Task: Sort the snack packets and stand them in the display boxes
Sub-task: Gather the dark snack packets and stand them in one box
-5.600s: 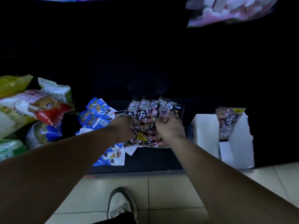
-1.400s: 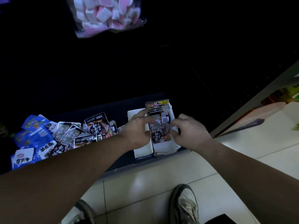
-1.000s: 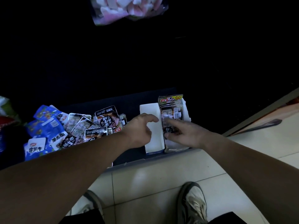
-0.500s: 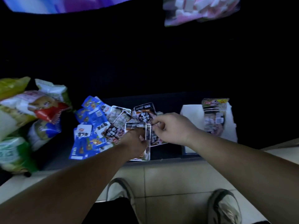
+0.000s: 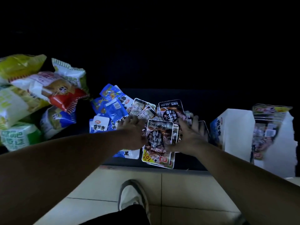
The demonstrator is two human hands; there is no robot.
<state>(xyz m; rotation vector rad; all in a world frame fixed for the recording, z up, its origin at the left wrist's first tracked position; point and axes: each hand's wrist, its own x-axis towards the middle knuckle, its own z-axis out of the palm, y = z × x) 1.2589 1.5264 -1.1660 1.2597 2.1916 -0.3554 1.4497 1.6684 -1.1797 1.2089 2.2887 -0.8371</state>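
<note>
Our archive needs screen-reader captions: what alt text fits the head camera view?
A person's left hand and right hand flank a stack of dark snack packets at the front edge of a dark shelf. Loose blue packets lie to its left; a white display box to its right holds more dark packets upright.

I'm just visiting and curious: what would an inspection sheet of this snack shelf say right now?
Surface: dark shelf, dimly lit.
Job's things: stack of dark packets between the hands; loose blue packets left of it; white display box at right, standing packets inside.
Clutter: big snack bags piled far left.
Grippers: left hand and right hand flank the stack, fingers spread over the pile.
Cables: nothing seen.
Surroundings: tiled floor, one shoe; blackness behind.
</note>
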